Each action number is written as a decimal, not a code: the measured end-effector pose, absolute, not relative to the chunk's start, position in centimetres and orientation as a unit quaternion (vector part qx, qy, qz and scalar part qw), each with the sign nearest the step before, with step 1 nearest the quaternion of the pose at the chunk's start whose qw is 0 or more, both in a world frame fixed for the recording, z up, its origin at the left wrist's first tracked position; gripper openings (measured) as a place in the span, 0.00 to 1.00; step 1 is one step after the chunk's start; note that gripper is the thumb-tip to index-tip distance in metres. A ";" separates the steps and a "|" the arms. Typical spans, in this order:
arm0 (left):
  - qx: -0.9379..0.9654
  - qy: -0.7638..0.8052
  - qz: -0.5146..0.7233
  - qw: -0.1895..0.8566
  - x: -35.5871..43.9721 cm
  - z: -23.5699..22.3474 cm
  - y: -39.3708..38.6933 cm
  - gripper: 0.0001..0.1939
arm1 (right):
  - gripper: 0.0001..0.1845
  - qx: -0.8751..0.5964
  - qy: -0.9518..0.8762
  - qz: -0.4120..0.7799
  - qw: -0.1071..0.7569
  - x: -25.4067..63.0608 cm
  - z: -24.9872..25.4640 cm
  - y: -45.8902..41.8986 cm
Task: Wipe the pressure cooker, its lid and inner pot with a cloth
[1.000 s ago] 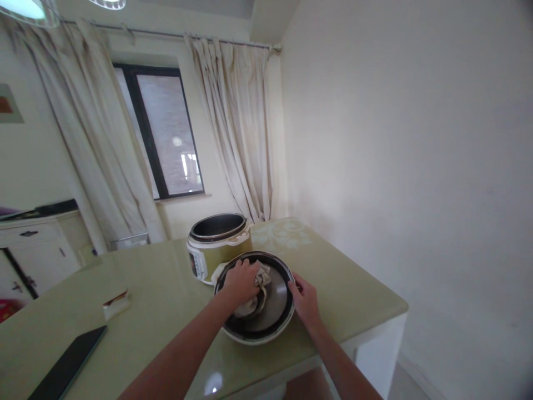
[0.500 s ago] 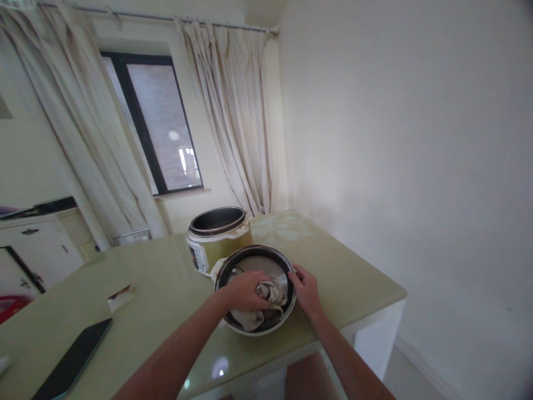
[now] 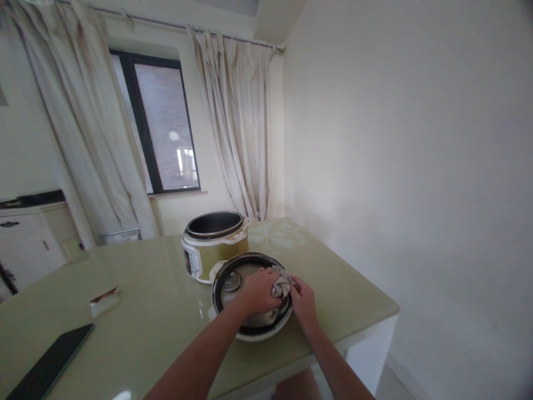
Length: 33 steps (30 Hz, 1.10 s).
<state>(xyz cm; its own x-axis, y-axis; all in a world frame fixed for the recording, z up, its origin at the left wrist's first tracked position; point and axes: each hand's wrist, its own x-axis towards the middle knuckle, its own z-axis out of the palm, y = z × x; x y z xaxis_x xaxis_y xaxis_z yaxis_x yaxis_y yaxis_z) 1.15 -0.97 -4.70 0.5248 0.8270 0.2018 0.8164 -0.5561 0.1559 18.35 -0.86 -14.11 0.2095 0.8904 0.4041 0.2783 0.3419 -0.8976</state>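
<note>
A round pressure cooker lid (image 3: 225, 316) lies inside-up on the green tabletop, its dark sealing ring and metal inner plate facing me. My left hand (image 3: 261, 291) is closed around a crumpled greyish cloth (image 3: 281, 285) and presses it against the right part of the lid's inside. My right hand (image 3: 303, 300) grips the lid's right rim, fingertips close to the cloth. Just behind the lid stands the electric pressure cooker (image 3: 214, 250), white and green, with its top open and a dark inner pot showing. Part of the lid's plate is hidden under my left hand.
On the left of the glossy green table (image 3: 162, 333) lie a dark tablet-like device (image 3: 52, 361) and a small whitish object (image 3: 104, 301) with a brown edge. A wall (image 3: 395, 166) rises beyond the table's right side. Curtains (image 3: 233, 122) and a window are behind.
My left hand has moved the cloth up and right, toward the rim near my right hand. The round valve fitting at the lid's left now shows more. The view has shifted slightly.
</note>
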 end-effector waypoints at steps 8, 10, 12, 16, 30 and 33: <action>0.891 0.442 -0.061 0.090 -5.3 -0.3 -2.2 0.28 | 0.35 -0.501 -0.521 0.310 0.617 18.1 -14.8 -0.4; 0.878 0.478 -0.014 0.023 -7.5 0.1 -2.6 0.27 | 0.35 -0.510 -0.513 0.304 0.620 18.3 -14.7 -0.5; 0.860 0.499 0.108 0.011 -10.0 -0.5 -2.7 0.25 | 0.33 -0.516 -0.509 0.292 0.624 18.5 -14.5 -0.6; 0.719 0.518 0.456 0.086 -14.8 -5.3 -2.7 0.24 | 0.31 -0.520 -0.514 0.275 0.624 19.3 -14.0 -0.9; 0.524 0.689 0.500 -0.026 -18.6 -14.6 -3.7 0.25 | 0.33 -0.651 -0.413 0.147 0.620 26.4 -12.5 -0.8; 0.556 0.676 0.484 0.002 -18.3 -14.9 -3.6 0.27 | 0.33 -0.723 -0.391 0.094 0.562 27.5 -11.1 0.6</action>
